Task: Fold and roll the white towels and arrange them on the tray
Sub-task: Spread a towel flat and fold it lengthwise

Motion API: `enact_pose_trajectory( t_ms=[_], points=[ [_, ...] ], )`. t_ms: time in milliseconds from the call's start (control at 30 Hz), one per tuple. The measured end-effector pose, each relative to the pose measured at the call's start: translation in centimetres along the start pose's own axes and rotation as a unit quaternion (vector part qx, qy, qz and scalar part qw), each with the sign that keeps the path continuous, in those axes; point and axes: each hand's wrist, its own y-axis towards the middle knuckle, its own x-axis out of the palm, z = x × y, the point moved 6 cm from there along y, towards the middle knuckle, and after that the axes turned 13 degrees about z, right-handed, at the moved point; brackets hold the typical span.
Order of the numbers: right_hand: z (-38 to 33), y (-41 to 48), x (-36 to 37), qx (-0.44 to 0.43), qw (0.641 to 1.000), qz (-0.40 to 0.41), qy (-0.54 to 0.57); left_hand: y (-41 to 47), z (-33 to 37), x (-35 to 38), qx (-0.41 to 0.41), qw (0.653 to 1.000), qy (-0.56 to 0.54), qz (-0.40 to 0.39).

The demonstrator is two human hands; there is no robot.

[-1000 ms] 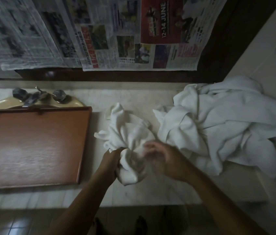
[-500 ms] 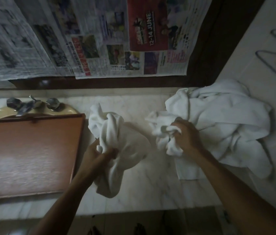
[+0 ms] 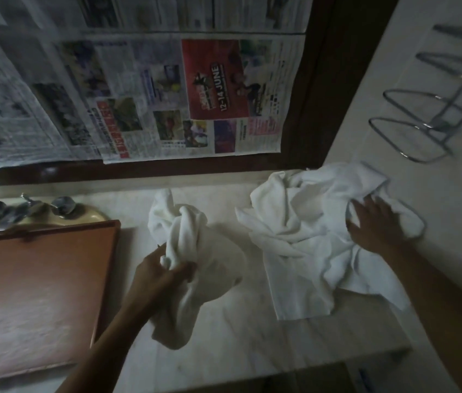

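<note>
A crumpled white towel (image 3: 193,245) lies on the marble counter in the middle, and my left hand (image 3: 161,276) grips a bunched fold of it. To the right sits a heap of white towels (image 3: 298,231). My right hand (image 3: 374,222) rests on the heap's right side with fingers spread flat. The brown wooden tray (image 3: 31,282) lies at the left with nothing on it.
A beige sink (image 3: 93,215) with a metal tap (image 3: 22,208) sits behind the tray. Newspaper sheets (image 3: 144,89) cover the mirror behind the counter. A wire towel rack (image 3: 422,129) hangs on the right wall. The counter's front edge (image 3: 281,367) is near me.
My right hand let go of the bunched towel edge and moved right across the heap, now lying flat on it. My left hand still holds the single towel.
</note>
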Motion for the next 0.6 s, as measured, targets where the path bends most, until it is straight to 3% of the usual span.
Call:
enact_pose_trajectory(
  t_ms=[133, 167, 233, 300, 333, 400, 467, 533, 600],
  points=[
    [-0.1, 1.3, -1.6, 0.023, 0.997, -0.066, 0.039, -0.7, 0.3, 0.3, 0.027, 0.999, 0.038, -0.025],
    [-0.1, 1.7, -2.9, 0.019, 0.998, -0.051, 0.042, -0.9, 0.4, 0.3, 0.031, 0.998, 0.048, -0.029],
    [-0.7, 0.9, -5.9, 0.031, 0.995, 0.055, 0.072, -1.3, 0.5, 0.3, 0.043, 0.996, 0.071, -0.029],
    [-4.0, -2.2, -8.8, 0.025, 0.969, 0.169, 0.176, -1.9, 1.1, 0.5, 0.064, 0.991, 0.106, -0.042],
    [-6.6, -4.1, -9.9, 0.006, 0.952, 0.173, 0.252, -2.2, 1.3, 0.6, 0.075, 0.988, 0.121, -0.056],
    [-12.4, -7.9, -9.7, 0.012, 0.919, 0.063, 0.389, -2.6, 1.7, 0.9, 0.097, 0.981, 0.146, -0.089],
    [-17.7, -11.7, -8.2, 0.061, 0.878, -0.13, 0.457, -3.2, 2.3, 1.0, 0.124, 0.971, 0.175, -0.109],
    [-21.5, -14.8, -6.9, 0.132, 0.812, -0.267, 0.502, -4.0, 3.0, 1.2, 0.154, 0.961, 0.193, -0.127],
    [-24.0, -16.7, -6.5, 0.183, 0.745, -0.327, 0.552, -5.3, 3.5, 1.5, 0.196, 0.944, 0.225, -0.141]
  ],
)
